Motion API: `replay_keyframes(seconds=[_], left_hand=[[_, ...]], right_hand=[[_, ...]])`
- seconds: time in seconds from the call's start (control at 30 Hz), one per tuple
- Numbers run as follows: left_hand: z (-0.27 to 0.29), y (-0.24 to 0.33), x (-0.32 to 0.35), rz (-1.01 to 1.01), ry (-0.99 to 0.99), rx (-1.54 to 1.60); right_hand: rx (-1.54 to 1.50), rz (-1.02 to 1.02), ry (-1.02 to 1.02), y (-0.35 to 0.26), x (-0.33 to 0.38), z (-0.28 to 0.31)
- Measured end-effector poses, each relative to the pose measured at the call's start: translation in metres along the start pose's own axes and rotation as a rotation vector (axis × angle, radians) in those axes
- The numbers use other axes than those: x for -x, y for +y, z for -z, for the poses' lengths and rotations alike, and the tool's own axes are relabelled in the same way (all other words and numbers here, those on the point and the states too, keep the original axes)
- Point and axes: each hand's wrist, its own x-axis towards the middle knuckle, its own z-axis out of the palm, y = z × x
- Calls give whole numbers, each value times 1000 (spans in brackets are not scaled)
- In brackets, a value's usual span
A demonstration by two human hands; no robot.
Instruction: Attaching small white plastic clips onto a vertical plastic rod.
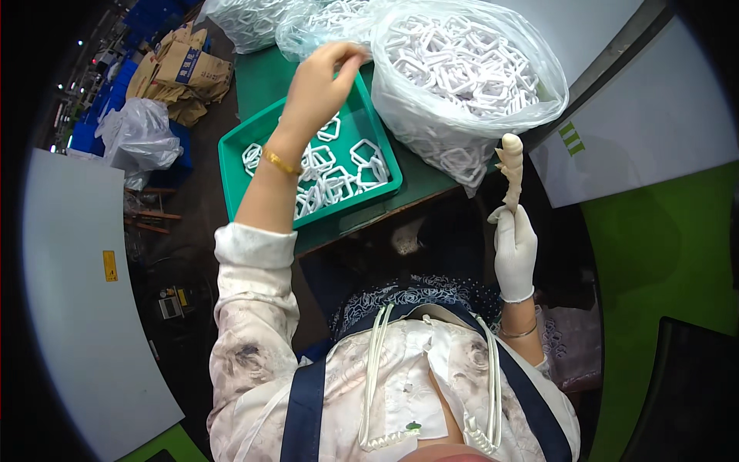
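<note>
My bare left hand is raised over the far side of a green tray, close to the clear plastic bags. Its fingers are curled with the thumb drawn against them; whatever they may hold is too small to make out. White angular plastic rings lie loose in the tray. Off to the right, my right hand, in a white glove, grips the lower end of a beige, knobbly stick-shaped thing. That thing stands upright with a rounded top and ragged edges; its kind is unclear.
A large clear bag full of white rings stands on the green table, right of the tray. Further bags sit at the back. White panels flank both sides. Brown paper sacks and a grey plastic bag lie at far left.
</note>
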Motion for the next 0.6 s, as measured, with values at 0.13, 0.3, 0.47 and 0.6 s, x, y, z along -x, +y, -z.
replay_keyframes(seconds=[0.13,0.3,0.47,0.6], left_hand=[[-5,-77,72,211,-335,-382],[-47,-91,110,184,-389,-305],[-43,-80,92,316,-580,-327],[-48,-68,87,217,-503,-393]], right_hand=[[8,-8,-62,-1,0,-4],[30,21,-97,-5,-2,-9],[55,33,-104,-5,0,-11],[80,44,-93,-4,2,-10]])
